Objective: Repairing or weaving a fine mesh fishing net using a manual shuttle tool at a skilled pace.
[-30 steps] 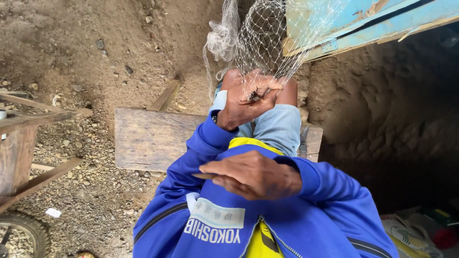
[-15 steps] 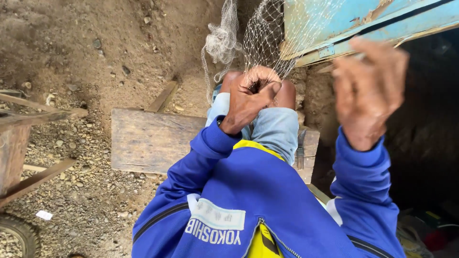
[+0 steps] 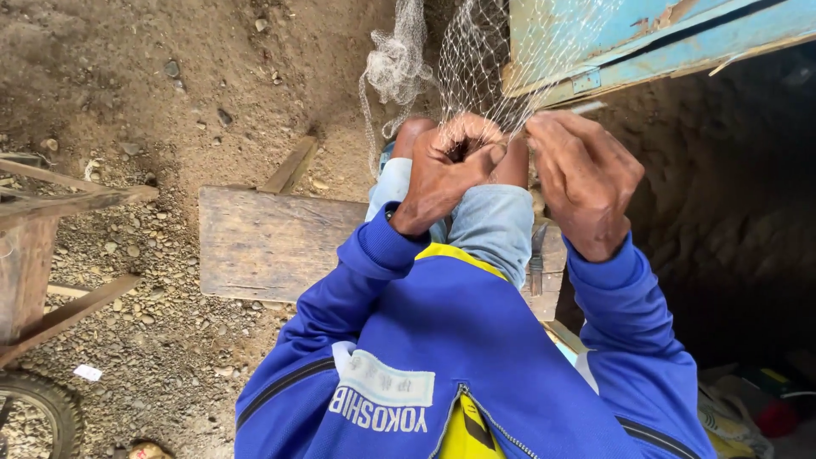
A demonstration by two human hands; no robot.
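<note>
The left hand (image 3: 444,174) has its grip pressed together, pinching the fine pale mesh fishing net (image 3: 493,59) above the knees. The right hand (image 3: 585,180) grips the same net just beside it, fingers curled shut. The net hangs from the blue painted wooden structure (image 3: 646,38). A weathered grey wooden plank (image 3: 272,242) lies below on the gravel ground (image 3: 127,102).

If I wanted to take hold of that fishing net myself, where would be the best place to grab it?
Probably the taut lower edge of the fishing net, coming from below at the knees. There the mesh hangs stretched and flat, where the left hand already pinches it beside the right hand. The bunched clump looks tangled.
</note>
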